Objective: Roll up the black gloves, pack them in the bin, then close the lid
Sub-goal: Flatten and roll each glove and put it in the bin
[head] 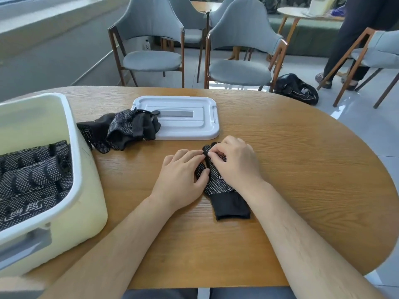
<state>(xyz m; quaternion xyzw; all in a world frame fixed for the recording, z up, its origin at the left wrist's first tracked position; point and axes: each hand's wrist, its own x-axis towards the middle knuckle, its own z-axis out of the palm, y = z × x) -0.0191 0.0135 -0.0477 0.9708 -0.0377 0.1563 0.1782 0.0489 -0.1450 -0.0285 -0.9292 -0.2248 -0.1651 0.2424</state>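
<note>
From my remote seat I see one black glove [218,186] lying flat on the wooden table [302,158], cuff toward the person, fingertips away. The right hand [235,162] pinches the fingertip end with curled fingers. The left hand [183,175] lies beside it, fingers nearly straight, thumb pressing the glove's edge. The glove looks light, soft and floppy — knitted, with grippy white dots — so I judge the roll should start tight at the fingertips. Other loose gloves [121,130] sit heaped against the white lid [185,126]; the open yellow bin [71,130], at left, holds rolled ones.
</note>
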